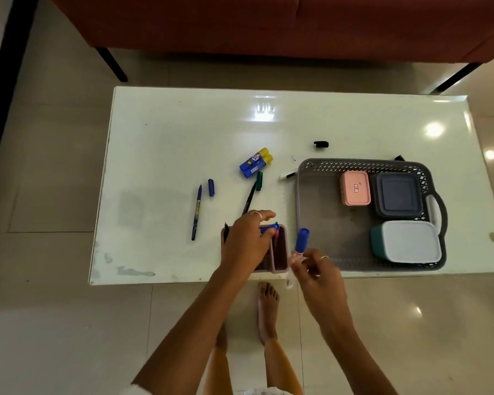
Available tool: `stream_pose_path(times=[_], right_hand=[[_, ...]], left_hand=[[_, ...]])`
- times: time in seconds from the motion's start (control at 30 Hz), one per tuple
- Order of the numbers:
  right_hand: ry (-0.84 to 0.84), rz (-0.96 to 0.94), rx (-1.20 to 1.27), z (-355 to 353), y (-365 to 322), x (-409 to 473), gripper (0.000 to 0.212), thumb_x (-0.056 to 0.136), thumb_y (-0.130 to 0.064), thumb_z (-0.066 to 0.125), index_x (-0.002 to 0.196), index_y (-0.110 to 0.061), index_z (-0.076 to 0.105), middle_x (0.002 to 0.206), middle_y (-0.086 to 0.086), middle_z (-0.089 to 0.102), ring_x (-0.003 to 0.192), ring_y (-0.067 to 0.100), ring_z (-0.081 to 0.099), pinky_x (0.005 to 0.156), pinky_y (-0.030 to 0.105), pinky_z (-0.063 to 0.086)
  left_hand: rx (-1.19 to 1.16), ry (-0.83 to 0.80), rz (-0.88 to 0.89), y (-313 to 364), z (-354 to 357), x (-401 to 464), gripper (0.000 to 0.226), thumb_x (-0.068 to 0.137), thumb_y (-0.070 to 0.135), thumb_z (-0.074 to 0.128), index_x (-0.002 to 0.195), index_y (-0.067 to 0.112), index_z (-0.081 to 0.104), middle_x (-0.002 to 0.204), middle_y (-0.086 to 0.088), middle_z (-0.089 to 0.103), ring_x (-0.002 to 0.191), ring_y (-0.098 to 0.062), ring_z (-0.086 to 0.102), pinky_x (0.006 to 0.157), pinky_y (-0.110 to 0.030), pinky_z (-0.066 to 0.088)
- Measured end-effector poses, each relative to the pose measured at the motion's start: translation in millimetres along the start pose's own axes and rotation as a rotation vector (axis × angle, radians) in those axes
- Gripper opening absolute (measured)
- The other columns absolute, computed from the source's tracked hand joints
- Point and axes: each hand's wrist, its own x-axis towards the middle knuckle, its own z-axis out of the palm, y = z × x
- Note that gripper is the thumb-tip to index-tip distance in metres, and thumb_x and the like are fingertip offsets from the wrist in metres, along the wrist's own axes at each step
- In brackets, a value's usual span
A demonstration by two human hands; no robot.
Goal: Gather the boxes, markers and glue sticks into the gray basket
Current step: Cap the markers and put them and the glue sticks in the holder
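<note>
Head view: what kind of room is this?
Probably a home living room: a red sofa on black legs behind a low white glossy table, a tiled floor, and the person's bare feet.

Even indoor light; ceiling-lamp glare spots on the glossy surface; slightly soft focus, wide-angle bending at edges.

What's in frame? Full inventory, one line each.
basket: 1, gray, table right
boxes: 3, pink, dark blue-gray, teal with white lid, in basket
glue sticks: 2, blue with yellow caps, table centre
blue pen: 1, uncapped, table left
blue cap: 1, beside pen
organizer: 1, pinkish, near edge, markers inside
blue-capped marker: 1, held
table: 1, white
sofa: 1, red, behind
left hand: on organizer
right hand: fingers pinch marker
</note>
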Motion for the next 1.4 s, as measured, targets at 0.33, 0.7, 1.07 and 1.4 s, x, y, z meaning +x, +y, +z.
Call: stream_pose_path(times=[0.33, 0.7, 1.07, 1.4], right_hand=[[0.020, -0.039, 0.100, -6.6, -6.8, 20.8, 0.015, 0.089, -0.018, 0.060, 0.102, -0.024, 0.055, 0.078, 0.004, 0.062, 0.063, 0.013, 0.056, 0.055, 0.014, 0.047], [-0.093, -0.105, 0.071, 24.0, -27.6, 28.5, 0.013, 0.092, -0.020, 0.057, 0.105, -0.023, 0.056, 0.077, -0.010, 0.061, 0.069, 0.002, 0.062, 0.065, 0.015, 0.053], [0.098, -0.090, 0.090, 9.3, -6.0, 18.2, 0.011, 0.088, -0.022, 0.062, 0.095, -0.030, 0.057, 0.079, 0.006, 0.064, 0.070, 0.019, 0.062, 0.060, 0.021, 0.052], [0.046, -0.169, 0.097, 2.0, -9.9, 24.3, 0.023, 0.090, -0.022, 0.059, 0.085, -0.042, 0.051, 0.077, -0.003, 0.063, 0.071, 0.009, 0.062, 0.060, 0.015, 0.048]], left_hand=[[0.331, -0.081, 0.075, -8.2, 3.8, 20.5, 0.026, 0.089, 0.027, 0.063, 0.113, 0.018, 0.065, 0.112, -0.003, 0.067, 0.099, -0.018, 0.063, 0.088, -0.027, 0.049], [0.170, -0.015, 0.009, -36.6, -17.8, -3.1, 0.030, 0.092, 0.023, 0.059, 0.122, 0.018, 0.061, 0.117, -0.001, 0.066, 0.106, -0.016, 0.061, 0.092, -0.018, 0.042], [0.466, -0.253, 0.155, -14.3, 5.8, 23.7, 0.043, 0.090, 0.017, 0.060, 0.132, 0.023, 0.053, 0.130, -0.002, 0.058, 0.120, -0.021, 0.052, 0.105, -0.034, 0.040], [0.179, -0.108, 0.017, -24.4, 2.0, 11.5, 0.030, 0.094, 0.019, 0.054, 0.123, 0.016, 0.060, 0.119, -0.007, 0.065, 0.109, -0.022, 0.061, 0.101, -0.028, 0.043]])
